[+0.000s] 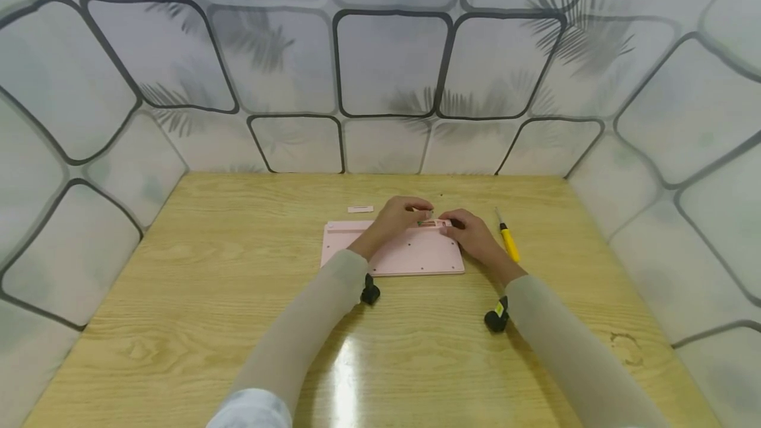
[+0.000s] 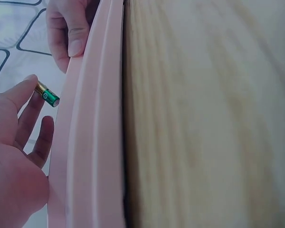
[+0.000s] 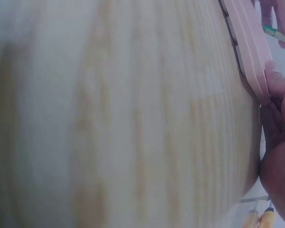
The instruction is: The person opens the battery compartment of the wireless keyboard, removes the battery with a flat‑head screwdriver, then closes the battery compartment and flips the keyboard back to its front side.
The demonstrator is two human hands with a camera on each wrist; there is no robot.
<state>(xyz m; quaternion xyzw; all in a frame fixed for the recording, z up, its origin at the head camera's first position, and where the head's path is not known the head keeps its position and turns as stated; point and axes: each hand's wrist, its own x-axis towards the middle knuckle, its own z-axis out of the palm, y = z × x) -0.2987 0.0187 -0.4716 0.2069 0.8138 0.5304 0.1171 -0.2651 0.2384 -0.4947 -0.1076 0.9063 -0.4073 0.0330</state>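
Battery (image 2: 48,95), green and gold, pinched in left hand (image 1: 399,213) fingers above far edge of pink keyboard (image 1: 392,248), which lies face down mid-tabletop (image 1: 208,269). Right hand (image 1: 470,230) fingers curl on that far edge, steadying it. Advice: match polarity, seat one end first, press flat. Yellow screwdriver (image 1: 508,242) lies right.

Pale grey-beige long sleeves (image 1: 309,329); small black wrist cameras (image 1: 370,293) strapped under both forearms.
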